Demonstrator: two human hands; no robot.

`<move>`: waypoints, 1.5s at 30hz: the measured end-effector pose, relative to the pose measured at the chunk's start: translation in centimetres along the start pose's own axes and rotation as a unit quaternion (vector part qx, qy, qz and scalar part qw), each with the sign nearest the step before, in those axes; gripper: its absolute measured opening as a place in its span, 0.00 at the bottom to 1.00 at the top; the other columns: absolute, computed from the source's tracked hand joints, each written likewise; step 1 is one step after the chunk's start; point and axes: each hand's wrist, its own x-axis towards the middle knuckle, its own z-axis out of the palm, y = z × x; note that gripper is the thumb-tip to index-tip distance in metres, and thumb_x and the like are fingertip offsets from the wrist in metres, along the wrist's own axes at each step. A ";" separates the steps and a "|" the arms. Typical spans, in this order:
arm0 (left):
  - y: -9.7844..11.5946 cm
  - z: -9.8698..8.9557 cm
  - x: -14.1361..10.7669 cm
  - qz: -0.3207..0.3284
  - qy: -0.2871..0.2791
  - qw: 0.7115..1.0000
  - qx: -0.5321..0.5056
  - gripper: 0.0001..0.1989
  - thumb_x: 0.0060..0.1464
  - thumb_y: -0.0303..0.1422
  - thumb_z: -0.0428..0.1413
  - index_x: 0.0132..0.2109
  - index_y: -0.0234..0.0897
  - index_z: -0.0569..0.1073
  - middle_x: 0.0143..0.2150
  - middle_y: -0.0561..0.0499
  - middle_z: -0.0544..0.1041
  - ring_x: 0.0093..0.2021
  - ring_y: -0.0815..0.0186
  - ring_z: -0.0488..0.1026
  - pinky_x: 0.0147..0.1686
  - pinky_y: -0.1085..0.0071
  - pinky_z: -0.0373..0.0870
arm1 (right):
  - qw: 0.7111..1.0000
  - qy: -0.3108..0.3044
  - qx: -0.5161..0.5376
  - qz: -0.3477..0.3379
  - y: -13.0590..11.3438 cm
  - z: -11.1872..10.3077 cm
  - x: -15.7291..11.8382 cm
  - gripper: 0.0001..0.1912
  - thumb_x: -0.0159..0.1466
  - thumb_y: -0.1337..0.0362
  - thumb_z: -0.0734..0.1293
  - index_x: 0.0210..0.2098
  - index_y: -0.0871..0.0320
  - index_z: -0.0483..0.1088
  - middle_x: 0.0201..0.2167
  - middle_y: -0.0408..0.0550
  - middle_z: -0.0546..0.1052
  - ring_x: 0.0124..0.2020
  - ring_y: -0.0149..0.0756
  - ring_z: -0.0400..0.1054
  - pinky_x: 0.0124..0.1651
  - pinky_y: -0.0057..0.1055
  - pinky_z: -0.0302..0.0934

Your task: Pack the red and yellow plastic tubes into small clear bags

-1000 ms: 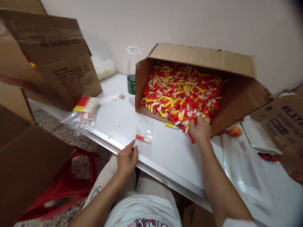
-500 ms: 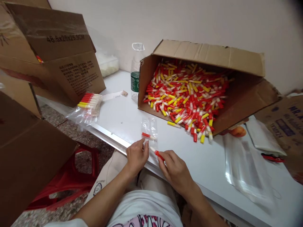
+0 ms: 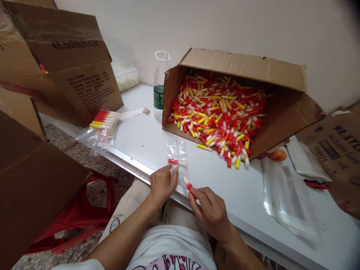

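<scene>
My right hand [image 3: 210, 210] pinches a red-and-white stick [image 3: 189, 186] by its red end, with the pale tip pointing up and left. On the table's near edge, a small clear plastic bag [image 3: 177, 148] lies flat with another red-and-white stick [image 3: 173, 161] across it. My left hand [image 3: 163, 185] has its thumb and fingers at the lower left of this bag, gripping its near part. The held stick is apart from the bag's lower right side. Beyond the hands, a tipped cardboard box [image 3: 242, 62] spills many red, yellow and white sticks [image 3: 222, 112].
At the left, a clear bag of sticks [image 3: 104, 122] lies by a large carton [image 3: 84, 75]. A plastic bottle [image 3: 159, 90] stands at the back. Flat clear bags [image 3: 287, 198] lie at the right near another carton [image 3: 334, 150]. A red stool [image 3: 81, 206] is below left.
My right hand with the stick has drawn slightly away from the bag, down and to the right. The left hand stays at the bag.
</scene>
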 end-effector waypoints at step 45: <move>-2.6 -0.4 -1.9 0.026 0.072 0.997 -0.019 0.15 0.59 0.35 0.49 0.49 0.33 0.73 0.29 0.51 0.77 0.27 0.69 0.72 0.29 0.74 0.63 | 0.986 -0.119 -0.004 0.116 12.9 7.5 6.4 0.05 0.60 0.73 0.61 0.32 0.60 0.68 0.27 0.46 0.69 0.25 0.28 0.65 0.26 0.24 0.57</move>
